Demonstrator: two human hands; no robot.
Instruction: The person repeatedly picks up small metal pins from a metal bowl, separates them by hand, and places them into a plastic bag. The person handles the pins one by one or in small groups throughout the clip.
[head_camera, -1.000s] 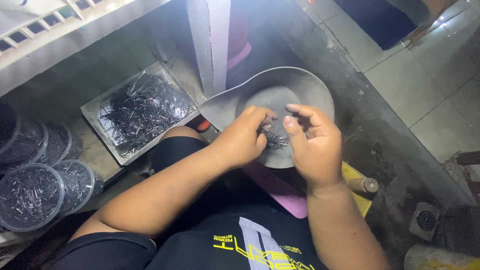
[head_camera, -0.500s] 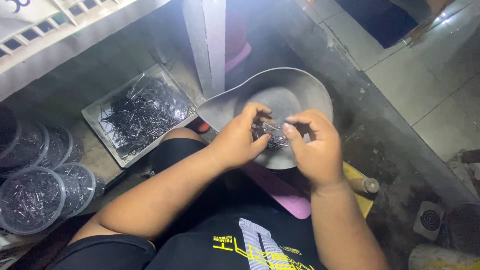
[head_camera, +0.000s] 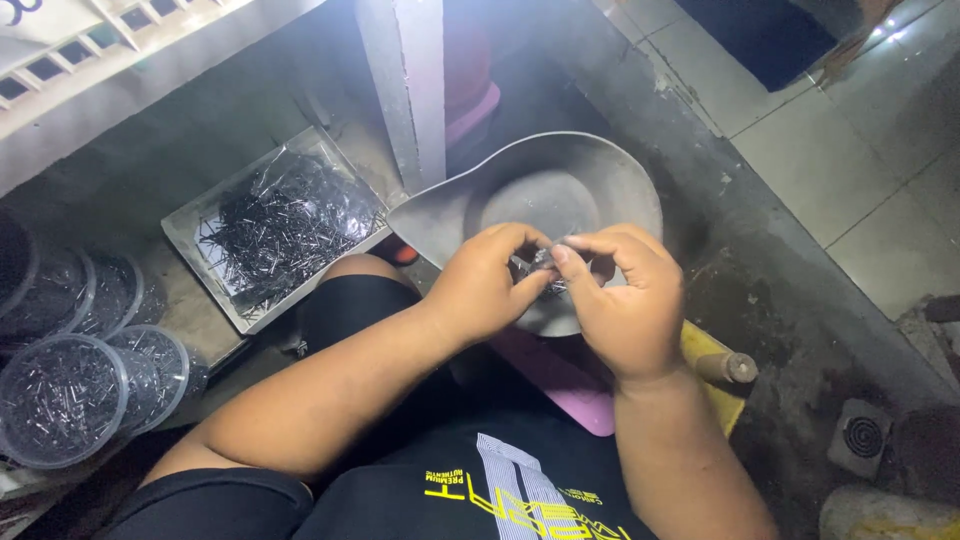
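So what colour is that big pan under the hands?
Grey, the pan, seen in the head view.

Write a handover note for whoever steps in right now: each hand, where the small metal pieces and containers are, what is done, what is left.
Left hand: fingertips pinched on a small bunch of thin metal pieces above the grey metal pan.
Right hand: its grip is on the same bunch, from the other side.
Pan: on the lap, looks nearly bare where visible.
Tray: to the left on the floor, holds a loose heap of the same pieces.
Round clear tubs: far left, several already hold pieces.
Done: some tubs hold pieces.
Left: the tray heap is large; the bunch in hand is not set down.
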